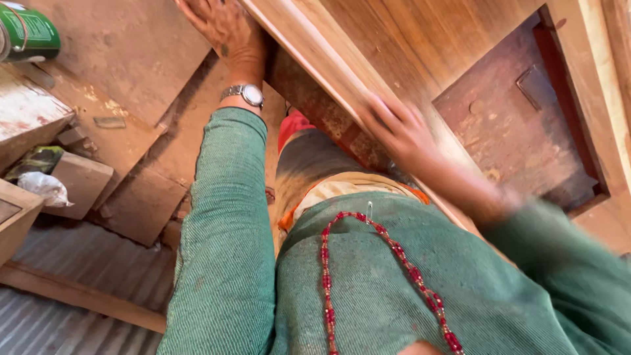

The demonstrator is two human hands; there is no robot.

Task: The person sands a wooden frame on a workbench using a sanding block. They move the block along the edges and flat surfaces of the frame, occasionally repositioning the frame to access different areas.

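A long wooden frame piece runs diagonally from the top centre down to the right, part of a larger wooden panel. My left hand, with a wristwatch on the wrist, rests against the frame's left edge near the top. My right hand is blurred and lies flat on the frame's lower edge, fingers spread. Both arms wear green sleeves. A red bead necklace hangs on my green top.
A green tin stands at the top left. Wooden offcuts and blocks lie on the dusty floor at left, with a white crumpled bag. Corrugated metal sheet and a wooden batten sit at lower left. A dark recessed panel is at right.
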